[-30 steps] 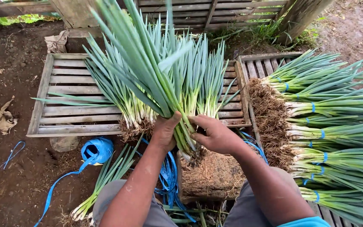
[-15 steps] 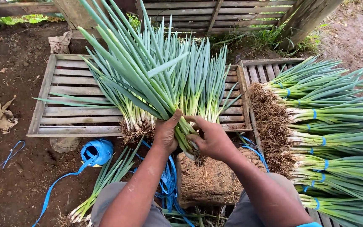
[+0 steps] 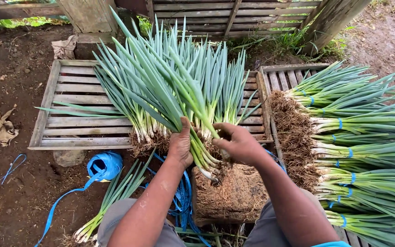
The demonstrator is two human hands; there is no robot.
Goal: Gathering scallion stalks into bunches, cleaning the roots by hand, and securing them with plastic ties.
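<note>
the left hand point(image 3: 180, 147) wraps a fistful of long green spring onions with white stalks and hairy roots point(image 3: 197, 132); the right hand point(image 3: 238, 145) pinches the same bunch at 3 o'clock. better to keep the root ends level and the grip snug. the grey slatted wooden crate point(image 3: 69, 123) lies at 10 o'clock, the blue-tied bunches point(image 3: 357, 151) at 3, and the blue ribbon roll point(image 3: 102, 165) at 8.

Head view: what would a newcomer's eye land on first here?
First the big fan of green onions spread over the wooden slatted pallet, gripped near the roots by the left hand and right hand. Next, the stacked bundles tied with blue bands on the right, and the blue twine roll on the dirt at lower left.
</note>
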